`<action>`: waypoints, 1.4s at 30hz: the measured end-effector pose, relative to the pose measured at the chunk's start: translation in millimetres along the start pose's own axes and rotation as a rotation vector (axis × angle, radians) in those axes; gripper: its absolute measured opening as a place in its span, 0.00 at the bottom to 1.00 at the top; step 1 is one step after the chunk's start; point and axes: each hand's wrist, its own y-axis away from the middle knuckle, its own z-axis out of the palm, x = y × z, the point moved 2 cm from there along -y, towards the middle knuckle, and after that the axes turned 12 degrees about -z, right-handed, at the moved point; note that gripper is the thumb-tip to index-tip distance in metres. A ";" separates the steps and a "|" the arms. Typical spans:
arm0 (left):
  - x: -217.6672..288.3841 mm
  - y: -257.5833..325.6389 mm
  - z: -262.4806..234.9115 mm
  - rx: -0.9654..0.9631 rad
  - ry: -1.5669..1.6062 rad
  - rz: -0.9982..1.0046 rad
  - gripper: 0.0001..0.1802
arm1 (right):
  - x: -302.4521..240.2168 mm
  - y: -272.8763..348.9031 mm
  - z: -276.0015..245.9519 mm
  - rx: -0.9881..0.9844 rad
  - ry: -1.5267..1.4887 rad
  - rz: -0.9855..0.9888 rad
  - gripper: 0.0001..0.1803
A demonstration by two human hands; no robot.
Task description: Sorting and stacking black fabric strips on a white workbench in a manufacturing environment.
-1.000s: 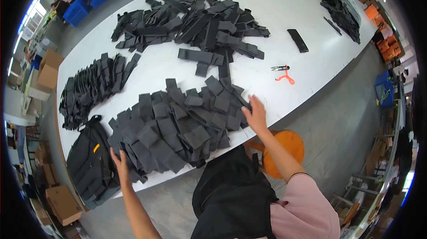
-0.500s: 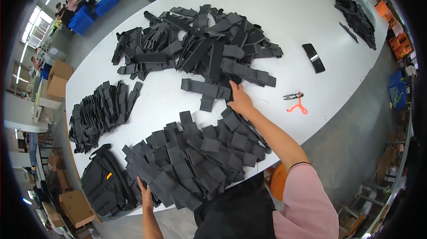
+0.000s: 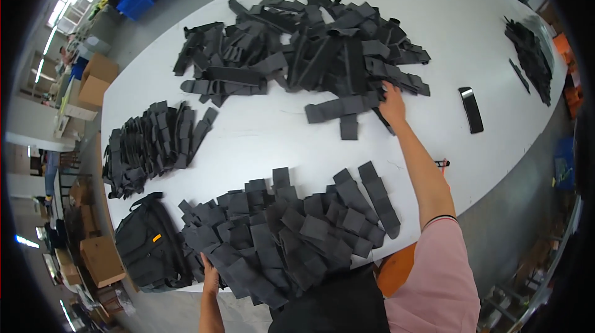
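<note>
Brown box noted beyond the left edge of the white tabletop. On the tabletop, a black backpack with an orange tag lies at the near left corner; behind it sits a row of dark straps, packed side by side. The left hand is at the lower left edge of the near pile of straps; whether its grip is clamped cannot be told. Across a bare strip lies the far heap of straps, loosely tangled. One loose strap lies at the near pile's right end. The right hand reaches the far heap's near right edge, fingers at the straps; whether its grip is closed on one cannot be told. A small dark tool is partly hidden by the forearm. Further right: a black phone, then a dark bundle beside clear plastic.
</note>
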 end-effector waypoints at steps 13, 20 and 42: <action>-11.7 -11.8 -4.1 -0.020 0.097 0.046 0.45 | -23.1 284.8 -45.1 0.076 0.001 -0.118 0.24; -22.4 -26.0 -12.5 -0.098 0.102 0.117 0.44 | -34.7 305.2 -59.0 -0.119 -0.309 -0.105 0.29; 36.0 9.0 97.0 0.135 -0.190 0.391 0.41 | 46.0 396.0 -109.7 -0.008 -0.082 -0.077 0.24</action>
